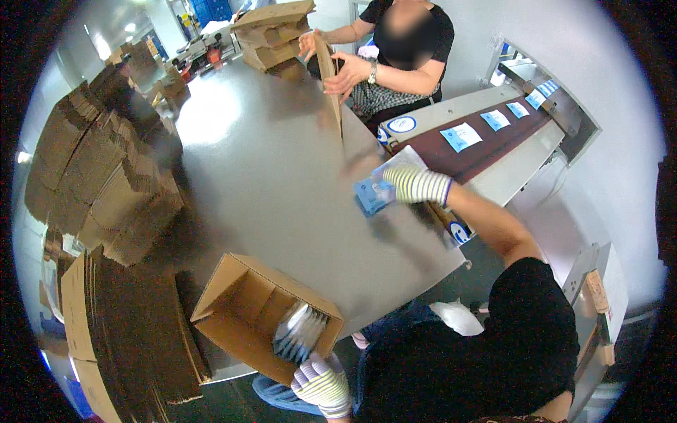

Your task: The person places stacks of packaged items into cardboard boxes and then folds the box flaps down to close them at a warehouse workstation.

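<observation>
My left hand (321,386), in a striped glove, grips the near wall of an open cardboard box (229,326) at the table's front edge. Inside the box, a row of blue-and-white packets (300,333) leans against the right wall. My right hand (417,185), gloved alike, is closed over a stack of blue-and-white packets (374,195) where the conveyor meets the table; its fingertips are partly hidden by the packets and slightly blurred. More flat packets (460,137) lie spaced out along the dark conveyor belt (451,161).
Piles of flattened cardboard (106,176) line the left side, with more upright sheets (134,331) beside the box. Across the metal table (247,162), a co-worker handles a cardboard piece (328,77). Another carton stack (271,35) stands at the far end. The conveyor passes through a wall opening (564,84).
</observation>
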Tool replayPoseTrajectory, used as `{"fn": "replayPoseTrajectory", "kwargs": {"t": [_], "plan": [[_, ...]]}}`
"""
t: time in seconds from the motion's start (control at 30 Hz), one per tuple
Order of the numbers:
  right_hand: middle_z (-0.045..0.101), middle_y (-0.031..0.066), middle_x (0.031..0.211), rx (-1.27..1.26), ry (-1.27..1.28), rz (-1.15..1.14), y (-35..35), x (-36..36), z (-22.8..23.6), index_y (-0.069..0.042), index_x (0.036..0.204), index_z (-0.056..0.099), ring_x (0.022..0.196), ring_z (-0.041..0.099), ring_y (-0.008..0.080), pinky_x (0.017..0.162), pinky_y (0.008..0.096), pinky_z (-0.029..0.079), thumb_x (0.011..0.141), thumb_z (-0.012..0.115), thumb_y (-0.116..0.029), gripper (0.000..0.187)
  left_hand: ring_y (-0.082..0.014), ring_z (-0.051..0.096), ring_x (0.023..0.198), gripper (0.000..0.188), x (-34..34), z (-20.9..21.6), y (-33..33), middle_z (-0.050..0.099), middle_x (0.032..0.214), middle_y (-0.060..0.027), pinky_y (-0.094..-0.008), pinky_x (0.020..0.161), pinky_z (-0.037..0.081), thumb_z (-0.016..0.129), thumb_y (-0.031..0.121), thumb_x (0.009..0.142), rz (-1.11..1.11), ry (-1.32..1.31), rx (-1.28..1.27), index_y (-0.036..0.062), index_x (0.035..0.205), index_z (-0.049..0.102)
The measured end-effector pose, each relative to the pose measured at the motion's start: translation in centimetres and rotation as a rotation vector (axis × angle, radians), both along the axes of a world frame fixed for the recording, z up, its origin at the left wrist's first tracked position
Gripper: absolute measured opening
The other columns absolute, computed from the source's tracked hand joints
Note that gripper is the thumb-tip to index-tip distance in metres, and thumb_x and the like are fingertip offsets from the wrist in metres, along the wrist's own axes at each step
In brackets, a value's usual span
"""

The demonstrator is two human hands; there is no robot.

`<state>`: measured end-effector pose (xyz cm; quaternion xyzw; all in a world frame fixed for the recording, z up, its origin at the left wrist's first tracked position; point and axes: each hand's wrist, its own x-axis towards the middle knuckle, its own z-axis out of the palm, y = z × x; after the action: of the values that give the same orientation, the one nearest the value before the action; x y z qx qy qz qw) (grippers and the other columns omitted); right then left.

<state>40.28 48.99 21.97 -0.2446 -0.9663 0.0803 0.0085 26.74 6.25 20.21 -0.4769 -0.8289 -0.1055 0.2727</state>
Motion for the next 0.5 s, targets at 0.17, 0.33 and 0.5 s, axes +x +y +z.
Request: {"fn": "replayPoseTrajectory", "kwargs": {"t": [0.17, 0.33, 0.5], "plan": [[0.064, 0.0234, 0.088, 0.024, -0.011, -0.044, 11.4, 5.7, -1.0, 0.002, 0.093, 0.062, 0.084, 0.062, 0.0401, 0.076, 0.0454, 0.049, 0.078, 0.065, -0.034, 0.038, -0.0256, 0.051, 0.069, 0.029, 4.8, 2.0, 2.5, 0.05, 0.072, -0.0053, -0.0395, 0.062, 0.038, 0.069, 0.028, 0.074, 0.081, -0.065, -0.073, 0.012, 0.094, 0.057], [0.066, 0.0211, 0.09, 0.023, -0.347, 0.041, 16.1, 6.5, -3.4, 0.0, 0.107, 0.062, 0.088, 0.065, 0.0334, 0.077, 0.0425, 0.05, 0.071, 0.069, -0.021, 0.042, -0.0259, 0.051, 0.068, 0.028, 8.5, 3.8, 4.8, 0.05, 0.073, -0.0056, -0.0396, 0.06, 0.038, 0.069, 0.027, 0.073, 0.056, -0.034, -0.014, 0.0124, 0.093, 0.057], [0.067, 0.019, 0.087, -0.151, -0.984, 0.147, 15.4, 3.9, -3.2, -0.001, 0.101, 0.066, 0.083, 0.067, 0.0303, 0.072, 0.0429, 0.052, 0.064, 0.072, -0.026, 0.045, -0.0261, 0.05, 0.067, 0.029, 13.4, 5.5, 7.0, 0.05, 0.074, -0.0054, -0.0397, 0.059, 0.037, 0.068, 0.028, 0.075, 0.095, -0.041, -0.03, 0.0129, 0.096, 0.056]]}}
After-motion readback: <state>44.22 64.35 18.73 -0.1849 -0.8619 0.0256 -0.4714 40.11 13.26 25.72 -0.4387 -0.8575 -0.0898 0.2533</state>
